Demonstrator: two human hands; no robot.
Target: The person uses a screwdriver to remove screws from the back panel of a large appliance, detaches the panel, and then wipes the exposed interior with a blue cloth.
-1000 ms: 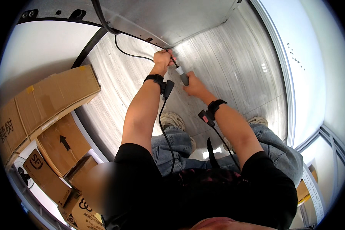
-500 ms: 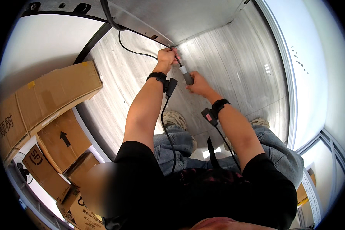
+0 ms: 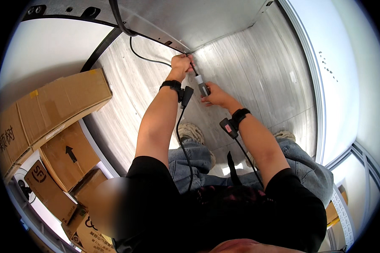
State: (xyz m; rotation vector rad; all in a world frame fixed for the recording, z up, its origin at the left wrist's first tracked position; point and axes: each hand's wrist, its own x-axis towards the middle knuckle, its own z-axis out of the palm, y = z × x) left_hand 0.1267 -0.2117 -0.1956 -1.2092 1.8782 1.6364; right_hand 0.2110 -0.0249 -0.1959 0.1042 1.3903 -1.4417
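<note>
My right hand (image 3: 216,94) is wrapped around the grey handle of a screwdriver (image 3: 202,86). The screwdriver's thin dark shaft slants up and left to the lower corner of a grey metal cabinet panel (image 3: 207,23). At that corner, my left hand (image 3: 182,64) has its fingers closed by the shaft's tip. What lies between those fingers is too small and hidden to make out. Both wrists carry black straps with small black boxes and cables.
Cardboard boxes (image 3: 65,90) are stacked at the left. A black cable (image 3: 141,56) runs from the cabinet across the light wood-look floor (image 3: 236,63) behind my left hand. A white wall panel (image 3: 333,63) with a metal frame stands at the right. My shoes and knees are below.
The screwdriver handle has turned a little in my right hand, and its grip has shifted slightly. My left hand stays by the corner. The whole view has shifted slightly.
</note>
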